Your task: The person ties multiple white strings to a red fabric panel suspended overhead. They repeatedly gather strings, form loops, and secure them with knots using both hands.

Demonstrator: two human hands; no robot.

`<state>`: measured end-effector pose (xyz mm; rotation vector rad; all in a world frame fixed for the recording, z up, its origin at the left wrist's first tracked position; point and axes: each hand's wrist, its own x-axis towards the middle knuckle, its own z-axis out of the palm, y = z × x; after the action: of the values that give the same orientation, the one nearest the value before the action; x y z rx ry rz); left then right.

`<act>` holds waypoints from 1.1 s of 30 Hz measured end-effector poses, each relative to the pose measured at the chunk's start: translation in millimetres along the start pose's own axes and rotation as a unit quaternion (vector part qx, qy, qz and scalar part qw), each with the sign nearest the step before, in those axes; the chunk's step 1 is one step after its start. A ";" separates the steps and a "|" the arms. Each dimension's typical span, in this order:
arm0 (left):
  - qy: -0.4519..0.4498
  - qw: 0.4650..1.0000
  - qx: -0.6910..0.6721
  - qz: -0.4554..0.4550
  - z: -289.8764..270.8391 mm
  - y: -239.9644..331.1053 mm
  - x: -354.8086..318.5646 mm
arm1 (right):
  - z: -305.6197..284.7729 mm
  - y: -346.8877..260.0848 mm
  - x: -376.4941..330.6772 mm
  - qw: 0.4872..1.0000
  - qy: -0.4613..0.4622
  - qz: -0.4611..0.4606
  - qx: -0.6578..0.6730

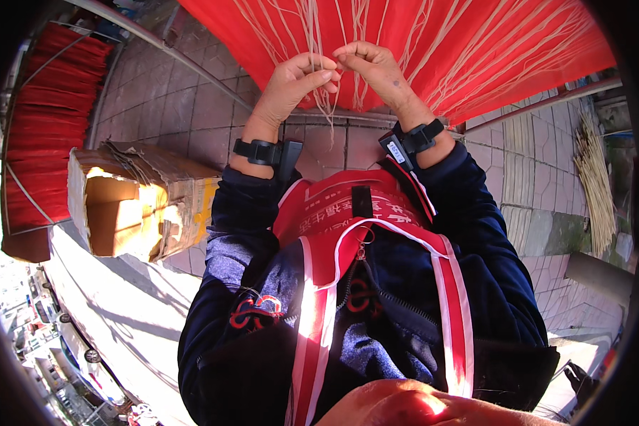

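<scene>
A red cloth is stretched out at the top of the head view, with many long pale strings running over it towards me. At its near edge my left hand pinches several of these strings between thumb and forefinger. Their loose ends dangle below the fingers over the paving. My right hand meets it from the other side, its thumb and fingertips pinched on the same strings. The fingertips of both hands nearly touch. Black straps with small dark devices sit on both wrists.
Metal poles frame the red cloth. An opened cardboard box stands at left on the paving. Behind it is a second rack of red cloth. A bundle of thin sticks lies at far right. My red apron hangs in front.
</scene>
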<state>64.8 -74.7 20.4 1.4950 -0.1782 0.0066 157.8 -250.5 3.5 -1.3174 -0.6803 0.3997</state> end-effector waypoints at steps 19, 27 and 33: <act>0.135 0.988 0.075 -0.021 -47.9 0.5 -49.7 | -56.5 -0.1 -25.3 0.980 0.144 -0.093 -0.102; 0.159 0.984 0.080 -0.028 -52.8 -8.0 -54.9 | -71.6 11.5 -30.2 0.968 0.166 -0.102 -0.161; 0.096 0.991 0.041 -0.080 -29.7 -52.7 -48.4 | -47.6 64.6 -43.1 0.967 0.087 -0.016 -0.239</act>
<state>26.5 -44.3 -39.6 1.5779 0.0984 0.0291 163.8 -298.5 -73.6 -1.7712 -0.6713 0.0881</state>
